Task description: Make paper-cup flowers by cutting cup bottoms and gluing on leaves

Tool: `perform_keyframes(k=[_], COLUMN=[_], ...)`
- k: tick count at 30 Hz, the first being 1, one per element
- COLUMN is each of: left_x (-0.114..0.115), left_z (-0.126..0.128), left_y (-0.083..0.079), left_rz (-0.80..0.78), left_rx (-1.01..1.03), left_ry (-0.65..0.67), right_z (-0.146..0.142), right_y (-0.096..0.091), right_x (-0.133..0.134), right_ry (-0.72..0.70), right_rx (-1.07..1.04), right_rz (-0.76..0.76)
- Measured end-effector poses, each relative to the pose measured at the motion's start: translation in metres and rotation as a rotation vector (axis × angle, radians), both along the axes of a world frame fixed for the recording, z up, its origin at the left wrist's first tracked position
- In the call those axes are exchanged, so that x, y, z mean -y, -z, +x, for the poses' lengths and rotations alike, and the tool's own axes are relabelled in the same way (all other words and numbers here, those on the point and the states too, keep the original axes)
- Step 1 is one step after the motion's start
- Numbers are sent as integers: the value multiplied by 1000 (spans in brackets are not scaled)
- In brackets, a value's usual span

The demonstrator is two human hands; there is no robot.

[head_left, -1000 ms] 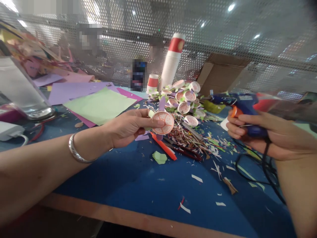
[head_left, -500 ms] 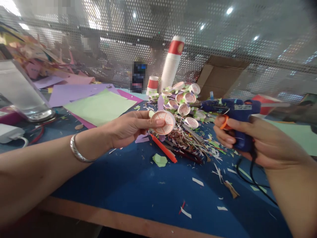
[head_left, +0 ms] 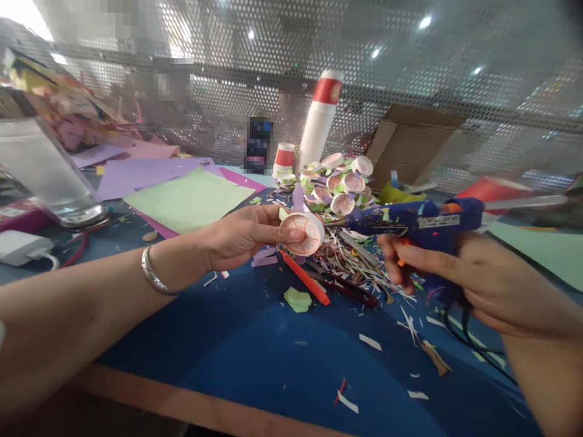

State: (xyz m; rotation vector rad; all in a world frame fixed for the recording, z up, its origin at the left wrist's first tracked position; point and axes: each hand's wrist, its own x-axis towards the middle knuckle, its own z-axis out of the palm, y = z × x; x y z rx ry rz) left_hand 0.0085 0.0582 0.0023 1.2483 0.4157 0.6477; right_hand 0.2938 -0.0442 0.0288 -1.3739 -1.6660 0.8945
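My left hand (head_left: 248, 238) pinches a cut-off paper cup bottom (head_left: 307, 232), a shallow white disc with orange lines drawn inside. Purple and green paper pieces stick out from its rim. A blue hot glue gun (head_left: 416, 220) is gripped in my right hand (head_left: 460, 273), fingers at its orange trigger, a clear glue stick poking out the back. Its nozzle is at the right rim of the cup bottom; whether they touch I cannot tell. Behind, several similar cup bottoms (head_left: 342, 203) with paper bits lie heaped together. An orange pen (head_left: 306, 278) rests below my left hand.
A tall stack of paper cups (head_left: 319, 121) leans at the back beside a shorter one (head_left: 285, 159). Green paper (head_left: 186, 200) and purple sheets lie left, near a glass of water (head_left: 59, 176). Paper scraps and scissors (head_left: 350, 289) lie mid-table; cardboard (head_left: 405, 145) stands behind.
My right hand has brought the glue gun left and slightly down, so its nozzle is now at the cup bottom's rim. My left hand still holds the cup bottom in nearly the same place.
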Motion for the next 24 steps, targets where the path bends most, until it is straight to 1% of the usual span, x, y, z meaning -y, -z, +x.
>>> perform_keyframes(k=[3,7,15,18,24], left_x=[0,0,2,3,2], left_z=[0,2,3,3,2], left_y=[1,2,0,0,4], left_rz=[14,10,69,101,113], left_rx=[-8,-31,-88,-115,-131], left_ry=[12,-28,-61,-89,-112], right_z=[2,3,-5,-6,-2], right_y=[1,-1,-9,-10,-6], right_x=[0,-1,-1,-2,-1], right_ry=[-26,-10,-7,1,-5], right_rx=[71,147,355,391,377], right_rz=[32,82,209,212,179])
